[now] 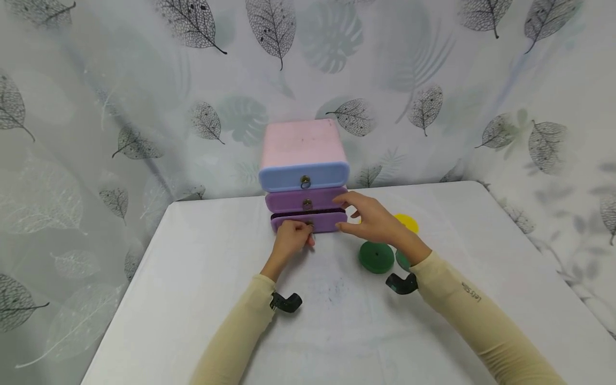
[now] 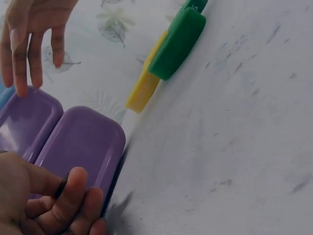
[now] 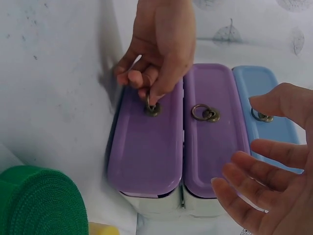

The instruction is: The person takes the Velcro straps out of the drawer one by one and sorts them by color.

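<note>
Three stacked drawers stand at the back of the table: a blue-fronted top drawer (image 1: 284, 178), a purple middle drawer (image 1: 284, 201) and a purple bottom drawer (image 1: 329, 222). The bottom one is slightly pulled out, with a dark gap along its top edge. My left hand (image 1: 291, 238) pinches the bottom drawer's ring pull (image 3: 148, 101) between thumb and finger. Beside the right end of the stack is my right hand (image 1: 370, 218), its fingers spread and holding nothing. In the right wrist view the right hand (image 3: 274, 171) is near the middle drawer's ring (image 3: 200, 112).
Right of the drawers, a green roll (image 1: 377, 258) of textured strap lies on the white table (image 1: 337, 331). A second green roll (image 1: 402, 260) and a yellow disc-shaped item (image 1: 408, 222) are partly hidden by the right arm. Leaf-patterned cloth (image 1: 231, 80) hangs behind.
</note>
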A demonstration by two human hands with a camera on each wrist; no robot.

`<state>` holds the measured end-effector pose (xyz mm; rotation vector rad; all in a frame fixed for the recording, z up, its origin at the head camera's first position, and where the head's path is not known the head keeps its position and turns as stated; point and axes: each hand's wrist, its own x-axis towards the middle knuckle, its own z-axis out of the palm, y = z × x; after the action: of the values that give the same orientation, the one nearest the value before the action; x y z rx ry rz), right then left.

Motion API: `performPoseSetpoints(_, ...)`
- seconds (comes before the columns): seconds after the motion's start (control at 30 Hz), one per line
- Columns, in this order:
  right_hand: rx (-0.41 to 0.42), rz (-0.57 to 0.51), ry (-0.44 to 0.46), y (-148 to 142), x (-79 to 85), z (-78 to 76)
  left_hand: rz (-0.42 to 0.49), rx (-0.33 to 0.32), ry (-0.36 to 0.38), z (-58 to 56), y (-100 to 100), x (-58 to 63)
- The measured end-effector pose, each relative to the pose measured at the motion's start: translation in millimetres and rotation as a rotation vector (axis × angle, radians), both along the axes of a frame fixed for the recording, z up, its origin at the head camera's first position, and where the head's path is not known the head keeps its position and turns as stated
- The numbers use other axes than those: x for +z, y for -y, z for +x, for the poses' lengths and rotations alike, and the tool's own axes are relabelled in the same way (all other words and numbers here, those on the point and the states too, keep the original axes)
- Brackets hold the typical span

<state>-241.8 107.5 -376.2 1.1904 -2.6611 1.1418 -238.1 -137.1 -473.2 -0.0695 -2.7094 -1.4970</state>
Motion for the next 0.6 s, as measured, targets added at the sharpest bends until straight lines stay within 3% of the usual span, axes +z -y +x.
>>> performPoseSetpoints(0.6, 0.001, 0.0, 0.036, -2.0, -2.3, 0.5, 0.003, -0.06, 0.013, 30.9, 1.2, 5.3)
